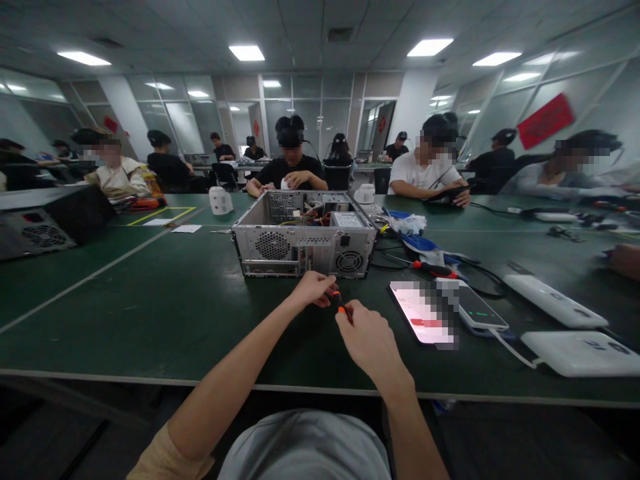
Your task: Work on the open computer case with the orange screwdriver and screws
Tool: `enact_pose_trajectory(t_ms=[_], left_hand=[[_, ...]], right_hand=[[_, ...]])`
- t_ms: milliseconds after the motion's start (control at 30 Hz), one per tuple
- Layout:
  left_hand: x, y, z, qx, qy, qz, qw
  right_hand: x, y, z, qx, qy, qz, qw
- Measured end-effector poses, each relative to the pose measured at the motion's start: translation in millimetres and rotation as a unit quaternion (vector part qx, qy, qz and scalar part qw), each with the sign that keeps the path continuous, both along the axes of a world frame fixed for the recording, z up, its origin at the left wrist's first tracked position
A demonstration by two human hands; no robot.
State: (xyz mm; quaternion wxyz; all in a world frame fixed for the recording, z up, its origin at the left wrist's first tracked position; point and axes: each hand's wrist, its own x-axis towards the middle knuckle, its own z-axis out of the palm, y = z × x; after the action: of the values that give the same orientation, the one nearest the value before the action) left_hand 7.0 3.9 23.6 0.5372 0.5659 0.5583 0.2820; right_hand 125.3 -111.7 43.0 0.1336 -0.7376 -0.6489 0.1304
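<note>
A screwdriver (341, 305) with a black and orange handle is held between my two hands, just in front of an open computer case (310, 250). My right hand (369, 339) is closed around the rear of its handle. At the front end, the fingers of my left hand (313, 289) are closed about the tool, and they hide its tip. The case lies on its side with its rear panel, vent grille and power supply fan towards me. Cables and a metal drive show inside it.
Right of my hands lie a lit phone (420, 317), another phone (480, 307) on a cable, and white power banks (580, 353). A red-handled tool (434, 269) and cables lie behind them. A black computer case (50, 223) stands left. Several people sit around the green table (150, 313).
</note>
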Motion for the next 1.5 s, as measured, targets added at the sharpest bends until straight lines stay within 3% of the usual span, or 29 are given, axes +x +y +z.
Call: enact_pose_trajectory(t_ms=[200,433,533,767,933,1067,1500], left_hand=[[4,-11,6.7,0.063,-0.068,-0.032,0.995],[3,-19,-0.2,0.297,-0.043,-0.059,0.952],[4,-18,3.3,0.350,-0.057,-0.037,0.934],[27,-10,20.3,0.302,-0.172,-0.032,0.937],[35,-7,9.2,0.332,-0.202,0.031,0.921],[29,-5,1.8,0.351,-0.185,0.018,0.918],[26,2,0.6,0.311,-0.203,-0.010,0.929]], right_hand=[[0,4,3.3,0.034,0.028,0.023,0.999],[11,12,20.5,0.046,0.011,0.040,0.998],[13,18,24.2,0.048,0.032,0.058,0.997],[13,32,26.4,0.105,0.081,0.008,0.991],[16,39,20.5,0.110,0.059,0.025,0.992],[11,40,11.6,0.122,0.072,0.029,0.989],[3,50,-0.3,0.181,0.218,0.014,0.959]])
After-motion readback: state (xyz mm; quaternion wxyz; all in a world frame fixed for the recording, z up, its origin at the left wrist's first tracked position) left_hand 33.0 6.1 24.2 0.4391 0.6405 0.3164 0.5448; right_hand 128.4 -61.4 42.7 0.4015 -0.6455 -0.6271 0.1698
